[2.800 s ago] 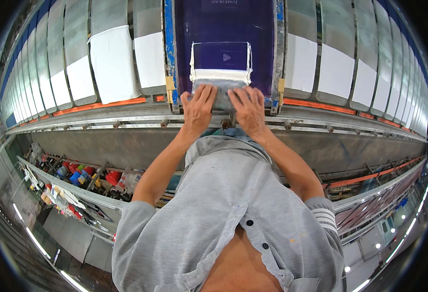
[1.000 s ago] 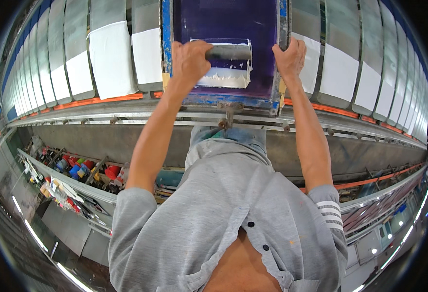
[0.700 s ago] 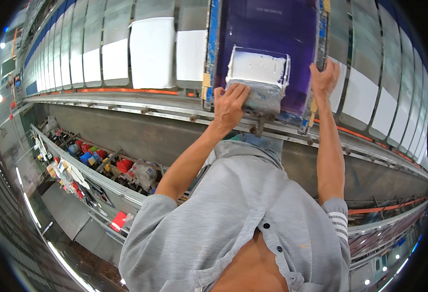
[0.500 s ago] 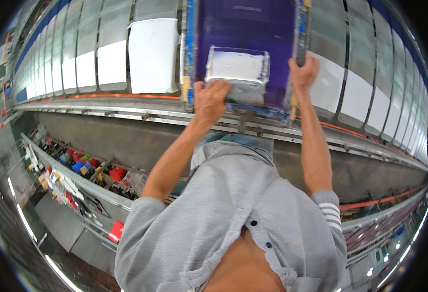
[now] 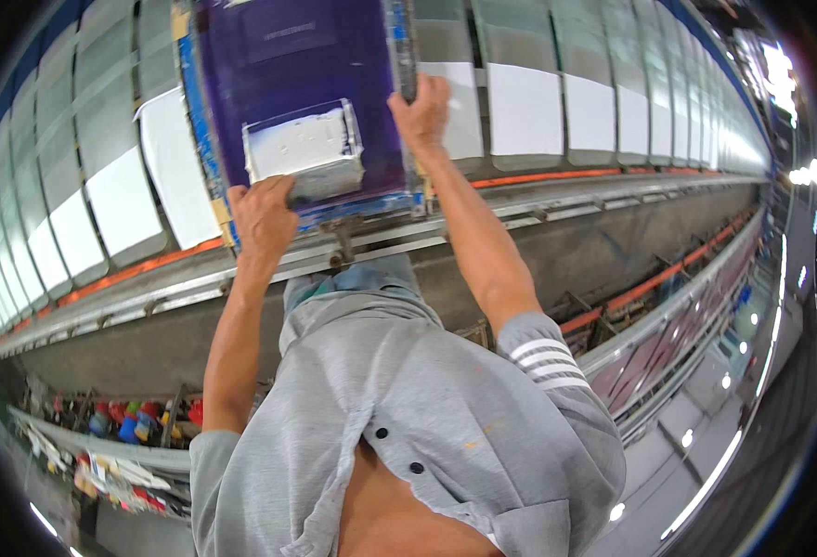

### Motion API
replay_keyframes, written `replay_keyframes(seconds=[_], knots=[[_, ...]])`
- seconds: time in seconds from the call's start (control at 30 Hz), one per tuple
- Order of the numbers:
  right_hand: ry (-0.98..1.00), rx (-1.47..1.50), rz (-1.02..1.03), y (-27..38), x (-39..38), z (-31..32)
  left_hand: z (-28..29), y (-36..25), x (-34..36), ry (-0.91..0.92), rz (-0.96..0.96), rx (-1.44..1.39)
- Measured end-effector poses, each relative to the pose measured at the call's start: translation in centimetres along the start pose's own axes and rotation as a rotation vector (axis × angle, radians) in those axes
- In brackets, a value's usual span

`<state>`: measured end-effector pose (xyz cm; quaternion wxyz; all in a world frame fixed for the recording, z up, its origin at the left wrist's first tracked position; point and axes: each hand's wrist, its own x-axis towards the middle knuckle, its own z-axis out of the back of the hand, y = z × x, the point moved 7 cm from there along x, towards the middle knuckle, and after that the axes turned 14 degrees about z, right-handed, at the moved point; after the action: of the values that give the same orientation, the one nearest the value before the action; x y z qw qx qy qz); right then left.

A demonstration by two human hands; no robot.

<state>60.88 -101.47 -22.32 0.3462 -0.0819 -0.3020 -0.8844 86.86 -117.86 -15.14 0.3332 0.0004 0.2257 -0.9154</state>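
Observation:
A screen-printing frame (image 5: 404, 56) with purple mesh (image 5: 302, 70) and blue-taped edges lies over a row of flat boards. My left hand (image 5: 265, 218) is closed over its near left corner, beside the squeegee's left end. On the right side rail, my right hand (image 5: 422, 116) wraps its fingers round the edge; the fingertips are partly hidden. Inside the frame, near its front, sits a squeegee (image 5: 330, 179) with a smeared grey-white blade. White ink (image 5: 297, 144) is pooled just beyond it, within a thin rectangular outline.
Long grey boards with white fabric pieces (image 5: 525, 111) stretch away on both sides. A looser white cloth (image 5: 176, 167) lies just left of the frame. A metal rail (image 5: 501, 223) runs along the near edge. Low at left, a shelf holds several coloured containers (image 5: 135, 427).
The view has swung, so the frame and both hands now appear further left and tilted. Both hands keep their hold, and the frame stays beside the same cloth.

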Motion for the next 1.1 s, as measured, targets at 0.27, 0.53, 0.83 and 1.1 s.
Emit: replay_keyframes(seconds=[0.27, 0.53, 0.83, 1.1], knots=[[0.059, -0.034, -0.039, 0.5, -0.2, -1.9, -0.9, 0.2, -0.2, -0.017, 0.004, 0.036], [0.436, 0.408, 0.284, 10.0, 4.5, 1.8, 0.3, 1.1, 4.5, 0.160, 0.106, 0.066], [0.627, 0.144, 0.609, 14.5, 2.1, -2.3, 0.2, 0.6, 9.9, 0.052, -0.017, 0.059], [0.363, 0.127, 0.594, 16.9, -8.0, 2.6, -0.8, 0.0, -1.5, -0.109, -0.100, 0.084]])
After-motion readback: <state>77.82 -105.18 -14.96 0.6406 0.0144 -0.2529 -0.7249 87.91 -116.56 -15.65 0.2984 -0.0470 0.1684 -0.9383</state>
